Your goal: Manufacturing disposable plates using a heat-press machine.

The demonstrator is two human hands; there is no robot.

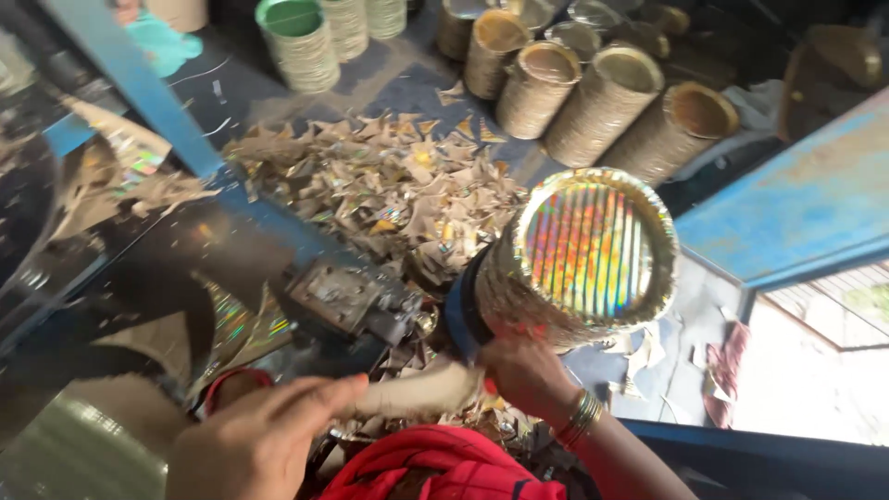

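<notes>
Hands working a stack of foil plates beside a press.

Scraps (389, 194) are lying heaped beyond the press (347, 301), and more plate stacks (602, 102) are leaning in a row behind. The right hand (523, 370) is gripping the plate stack (565, 268) from below, fingers closed on it, shiny face up. The left hand (264, 435) is hovering near the press, fingers loosely open, holding nothing.

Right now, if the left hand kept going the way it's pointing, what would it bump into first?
The left hand points right, toward the right hand gripping the stack of shiny plates. It would probably meet the pale piece lying between them first, though depth is hard to judge.
</notes>
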